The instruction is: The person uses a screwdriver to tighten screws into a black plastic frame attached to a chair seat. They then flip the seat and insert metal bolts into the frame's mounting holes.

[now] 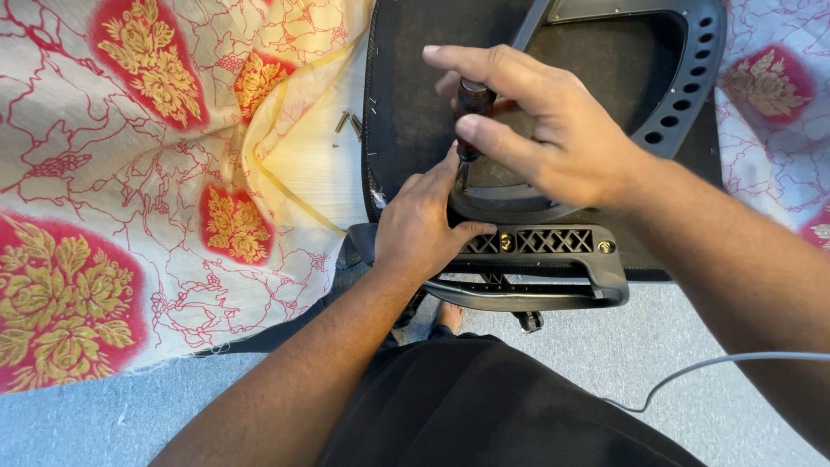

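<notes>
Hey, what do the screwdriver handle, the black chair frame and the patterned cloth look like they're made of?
Screwdriver handle, gripped by the right hand: dark reddish, glossy, probably hard plastic. Chair frame, steadied by the left hand: matte black moulded plastic, judging by its lattice cut-outs and rounded edges, with small brass-coloured screws. Patterned cloth: thin woven fabric, cream with red and gold print; it creases softly.

1 view only, head-worn camera, so no overlap with another view. Looks steeply down from above person's own lap, facing forward over both forearms. Close range: left hand (424, 227) and right hand (540, 130) fill centre of frame, black chair part (674, 95) just beyond them. Patterned cloth (156, 190) spreads left and far right, grey floor (622, 355) along bottom edge. Slight tilt, perhaps leftward.
</notes>
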